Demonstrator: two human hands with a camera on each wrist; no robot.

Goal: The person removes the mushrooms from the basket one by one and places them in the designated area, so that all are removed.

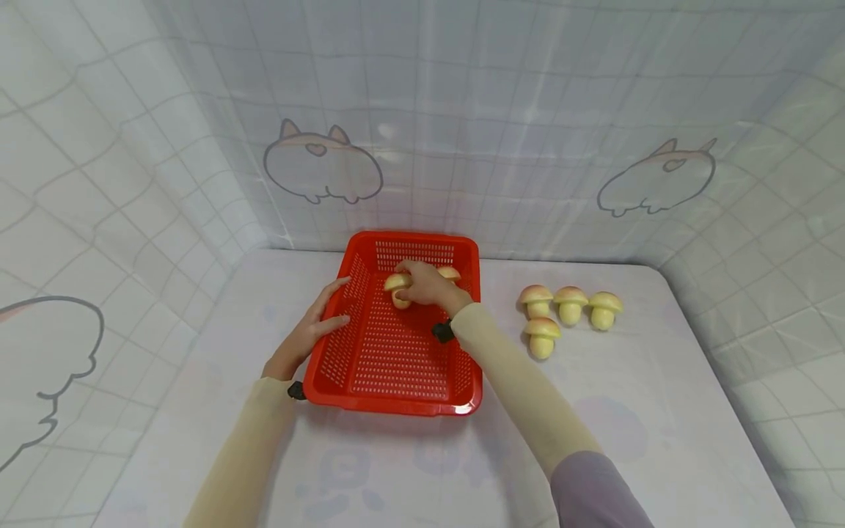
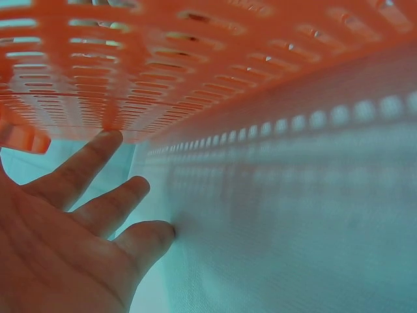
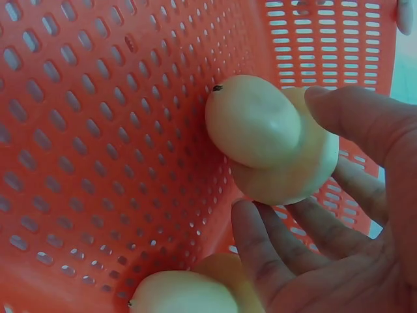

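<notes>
A red plastic basket (image 1: 400, 405) with slotted walls sits on the table. Inside it, my right hand (image 1: 425, 284) holds a toy mushroom (image 3: 251, 124) by its cap, thumb on one side and fingers on the other. The mushroom has a pale yellow stem and lies close to the basket floor. A second toy mushroom (image 1: 449, 273) is in the basket, partly behind that hand. My left hand (image 1: 306, 334) rests at the basket's left rim, thumb and one finger over the edge. In the left wrist view, other fingers (image 2: 114, 205) spread straight along the outside.
Right of the basket, several toy mushrooms (image 1: 570, 304) with reddish-yellow caps stand in a group on the white table (image 1: 627, 374). A pale, grid-patterned sheet (image 1: 455, 147) with cartoon drawings covers the back and sides.
</notes>
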